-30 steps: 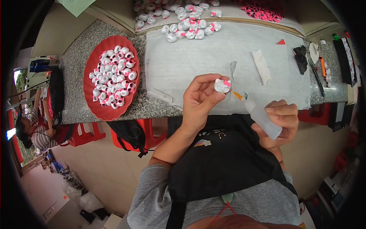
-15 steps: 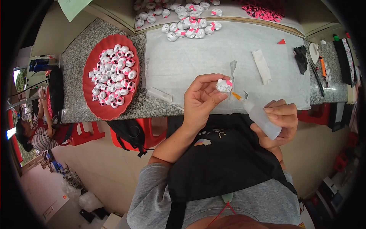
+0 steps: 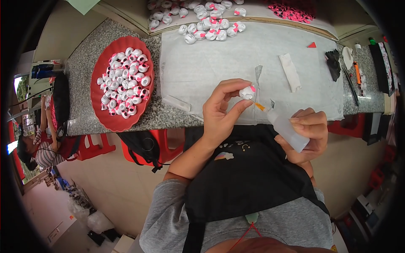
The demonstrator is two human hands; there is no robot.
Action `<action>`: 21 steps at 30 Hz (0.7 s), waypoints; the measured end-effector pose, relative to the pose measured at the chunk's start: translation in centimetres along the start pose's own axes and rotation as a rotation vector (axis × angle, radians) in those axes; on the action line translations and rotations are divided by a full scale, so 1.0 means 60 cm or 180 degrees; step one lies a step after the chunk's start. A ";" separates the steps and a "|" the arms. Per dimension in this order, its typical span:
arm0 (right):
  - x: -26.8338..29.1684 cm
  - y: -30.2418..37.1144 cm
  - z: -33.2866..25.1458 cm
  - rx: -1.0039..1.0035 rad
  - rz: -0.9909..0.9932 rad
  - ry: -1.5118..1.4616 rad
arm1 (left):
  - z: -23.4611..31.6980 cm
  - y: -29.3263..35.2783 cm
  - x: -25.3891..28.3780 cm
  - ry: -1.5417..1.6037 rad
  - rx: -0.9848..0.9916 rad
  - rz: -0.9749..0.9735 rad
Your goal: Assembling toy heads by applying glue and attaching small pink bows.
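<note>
A small white piece with a pink bow (image 3: 247,92), shaped like a tiny figurine head, is pinched between the thumb and fingers of my left hand (image 3: 220,111). My right hand (image 3: 311,130) is wrapped round a translucent squeeze bottle (image 3: 287,130), tilted with its neck to the upper left. Its amber nozzle tip (image 3: 260,106) points at the lower side of the white piece, very close to it; whether they touch, I cannot tell. Both hands are over the near edge of a pale covering sheet (image 3: 202,67) on the worktop.
To the left stands a red scalloped plate (image 3: 96,80) heaped with similar white-and-pink pieces. More pieces (image 3: 211,31) lie at the back, near a pile of pink bits (image 3: 291,13). A folded white cloth (image 3: 289,72), a black cloth (image 3: 333,65) and an orange pen (image 3: 357,73) lie right.
The white piece has turned a little in my left fingers. The bottle in my right hand has shifted slightly to the left, keeping its nozzle close to the piece.
</note>
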State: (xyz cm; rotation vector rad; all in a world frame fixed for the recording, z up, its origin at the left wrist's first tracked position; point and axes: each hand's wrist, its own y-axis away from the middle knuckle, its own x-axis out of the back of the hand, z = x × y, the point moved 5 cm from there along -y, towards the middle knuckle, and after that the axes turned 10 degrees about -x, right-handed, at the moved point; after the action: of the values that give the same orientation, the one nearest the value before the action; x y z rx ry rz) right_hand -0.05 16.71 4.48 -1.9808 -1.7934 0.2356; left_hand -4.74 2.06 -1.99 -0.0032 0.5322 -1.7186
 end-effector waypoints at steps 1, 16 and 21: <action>0.001 0.000 0.000 -0.0002 0.0032 0.0033 | 0.001 0.000 0.000 -0.0059 -0.0034 -0.0014; 0.004 -0.211 0.146 -0.1030 -0.0751 -0.0105 | 0.044 0.006 0.088 0.0166 0.0140 0.0765; 0.048 -0.340 0.304 0.0430 -0.0177 0.3117 | 0.029 0.005 0.055 0.0322 0.0097 0.0329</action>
State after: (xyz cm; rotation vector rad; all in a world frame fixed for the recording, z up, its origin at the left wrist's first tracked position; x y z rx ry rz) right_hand -25.63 24.44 -2.14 -1.5135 -1.1326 -0.5349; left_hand -4.72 -1.66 -1.46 0.1315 0.5711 -1.6317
